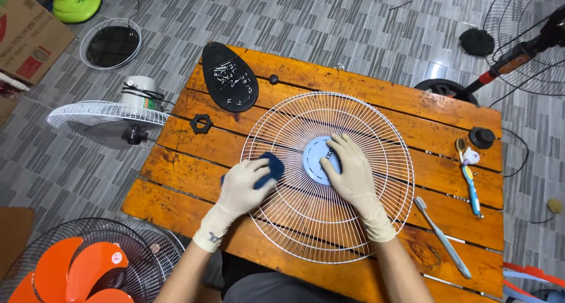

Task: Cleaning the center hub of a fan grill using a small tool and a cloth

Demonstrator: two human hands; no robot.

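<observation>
My gloved left hand (246,185) is closed around a dark blue sponge (268,169), pressing it on the white wire fan guard (327,176) that lies flat on the orange wooden table (376,97). My right hand (351,170) rests open on the guard's centre, steadying it. Wiping looks under way, far rim unreached.

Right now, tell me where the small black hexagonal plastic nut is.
In the head view, the small black hexagonal plastic nut lies on the orange wooden table near its left edge, just below the black teardrop-shaped cover and left of the white wire fan grille.
</observation>
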